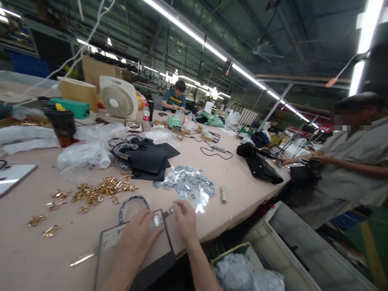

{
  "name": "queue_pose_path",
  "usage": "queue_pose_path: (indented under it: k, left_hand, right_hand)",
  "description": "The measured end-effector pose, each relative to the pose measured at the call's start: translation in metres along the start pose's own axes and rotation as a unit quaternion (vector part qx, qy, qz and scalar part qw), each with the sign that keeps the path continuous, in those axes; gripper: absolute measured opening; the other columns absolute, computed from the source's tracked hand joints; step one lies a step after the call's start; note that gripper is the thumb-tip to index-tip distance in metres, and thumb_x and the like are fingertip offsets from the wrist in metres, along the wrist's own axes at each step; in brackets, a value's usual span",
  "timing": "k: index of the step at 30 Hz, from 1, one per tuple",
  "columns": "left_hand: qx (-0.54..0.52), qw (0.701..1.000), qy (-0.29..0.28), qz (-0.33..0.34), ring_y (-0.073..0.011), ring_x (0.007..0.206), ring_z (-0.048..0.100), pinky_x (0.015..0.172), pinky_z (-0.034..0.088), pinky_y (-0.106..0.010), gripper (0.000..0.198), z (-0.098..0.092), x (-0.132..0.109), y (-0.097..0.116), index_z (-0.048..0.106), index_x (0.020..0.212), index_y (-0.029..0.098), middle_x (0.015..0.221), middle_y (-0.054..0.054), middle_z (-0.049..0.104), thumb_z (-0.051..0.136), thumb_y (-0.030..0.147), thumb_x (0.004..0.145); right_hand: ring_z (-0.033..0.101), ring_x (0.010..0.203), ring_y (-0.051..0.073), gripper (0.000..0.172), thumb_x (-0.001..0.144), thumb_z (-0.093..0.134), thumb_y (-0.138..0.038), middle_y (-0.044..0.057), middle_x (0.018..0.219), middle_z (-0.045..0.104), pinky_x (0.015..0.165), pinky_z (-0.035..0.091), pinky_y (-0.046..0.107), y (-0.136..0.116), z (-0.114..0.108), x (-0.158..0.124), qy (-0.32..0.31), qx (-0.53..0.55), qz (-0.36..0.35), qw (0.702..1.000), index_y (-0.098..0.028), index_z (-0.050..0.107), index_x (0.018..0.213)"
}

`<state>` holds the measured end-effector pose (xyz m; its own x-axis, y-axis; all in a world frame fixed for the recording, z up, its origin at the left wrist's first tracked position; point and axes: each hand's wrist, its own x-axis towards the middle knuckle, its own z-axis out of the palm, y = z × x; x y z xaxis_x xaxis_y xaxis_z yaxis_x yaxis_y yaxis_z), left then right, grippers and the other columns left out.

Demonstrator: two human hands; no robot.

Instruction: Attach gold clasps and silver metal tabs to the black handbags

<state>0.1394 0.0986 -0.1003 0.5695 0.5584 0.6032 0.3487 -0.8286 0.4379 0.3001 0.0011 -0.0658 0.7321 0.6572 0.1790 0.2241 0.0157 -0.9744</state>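
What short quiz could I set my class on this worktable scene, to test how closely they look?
1. True or false: the gold clips lie to the left of the silver pieces.
2. The person's left hand rests on: A a grey board; B a black bag; C a plastic bottle.
3. Fill in: a white ___ stands at the far side of the table, beyond the black cloth.
Key: 1 true; 2 A; 3 fan.
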Motion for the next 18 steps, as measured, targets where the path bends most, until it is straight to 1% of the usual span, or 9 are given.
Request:
queue_pose_path:
  k: [2,3,4,6,9,13,16,18]
  left_hand:
    - [0.021,1.000,-0.009,0.012,-0.0324,0.108,0.067,0.095,0.057,-0.049,0.032,0.002,-0.001,-0.003,0.066,0.113,0.021,0.119,-0.012,0.069,0.066,0.045,0.093]
    - [0.031,0.999,-0.018,0.014,-0.0323,0.109,0.067,0.096,0.057,-0.050,0.033,0.003,-0.002,-0.004,0.065,0.114,0.020,0.120,-0.013,0.069,0.065,0.046,0.094]
    - [0.036,0.999,-0.022,0.013,-0.0321,0.110,0.067,0.096,0.056,-0.050,0.034,0.003,-0.002,-0.005,0.065,0.114,0.020,0.121,-0.013,0.068,0.065,0.047,0.094]
    - [0.041,0.999,-0.023,0.010,-0.0321,0.110,0.067,0.096,0.057,-0.050,0.034,0.003,-0.003,-0.005,0.065,0.114,0.019,0.121,-0.013,0.068,0.064,0.048,0.095]
    - [0.048,0.999,-0.017,0.013,-0.0319,0.109,0.068,0.096,0.057,-0.049,0.034,0.003,-0.005,-0.004,0.067,0.113,0.018,0.120,-0.013,0.069,0.063,0.047,0.095]
    - [0.051,0.999,-0.016,0.007,-0.0313,0.110,0.068,0.097,0.057,-0.047,0.036,0.001,-0.006,-0.002,0.067,0.115,0.019,0.121,-0.012,0.070,0.063,0.049,0.095]
    - [0.044,0.999,-0.020,-0.003,-0.0316,0.111,0.067,0.097,0.057,-0.047,0.037,-0.001,-0.006,-0.002,0.068,0.116,0.020,0.123,-0.012,0.069,0.062,0.050,0.095]
    - [0.039,0.999,-0.027,-0.005,-0.0320,0.112,0.067,0.097,0.057,-0.047,0.038,-0.001,-0.005,-0.002,0.068,0.116,0.020,0.124,-0.012,0.068,0.062,0.051,0.095]
  right_hand:
    - [0.067,0.086,0.020,0.028,0.094,0.063,-0.044,0.004,0.093,0.074,0.079,0.052,0.030,0.005,-0.021,0.013,0.070,-0.028,-0.013,0.997,-0.020,0.074,0.101]
    - [0.067,0.092,0.022,0.028,0.094,0.062,-0.044,0.005,0.097,0.075,0.084,0.052,0.031,0.008,-0.031,0.020,0.087,-0.052,-0.022,0.995,-0.019,0.075,0.100]
    - [0.067,0.096,0.023,0.028,0.094,0.062,-0.044,0.006,0.099,0.076,0.087,0.051,0.032,0.011,-0.040,0.027,0.089,-0.077,-0.028,0.993,-0.019,0.075,0.098]
    - [0.068,0.097,0.024,0.027,0.093,0.061,-0.042,0.007,0.101,0.076,0.089,0.051,0.033,0.018,-0.052,0.040,0.065,-0.131,-0.037,0.989,-0.020,0.076,0.098]
    - [0.069,0.099,0.025,0.027,0.091,0.059,-0.038,0.007,0.104,0.077,0.090,0.052,0.035,0.025,-0.058,0.057,0.037,-0.195,-0.050,0.979,-0.021,0.078,0.100]
    - [0.069,0.104,0.028,0.032,0.092,0.055,-0.038,0.009,0.108,0.078,0.093,0.052,0.039,0.028,-0.061,0.071,0.049,-0.219,-0.054,0.973,-0.021,0.078,0.105]
    - [0.070,0.103,0.028,0.037,0.094,0.049,-0.039,0.010,0.107,0.078,0.089,0.054,0.038,0.027,-0.074,0.079,0.062,-0.229,-0.050,0.970,-0.021,0.077,0.111]
    - [0.071,0.100,0.028,0.038,0.094,0.048,-0.038,0.010,0.106,0.078,0.088,0.055,0.038,0.026,-0.086,0.081,0.062,-0.240,-0.045,0.968,-0.021,0.077,0.111]
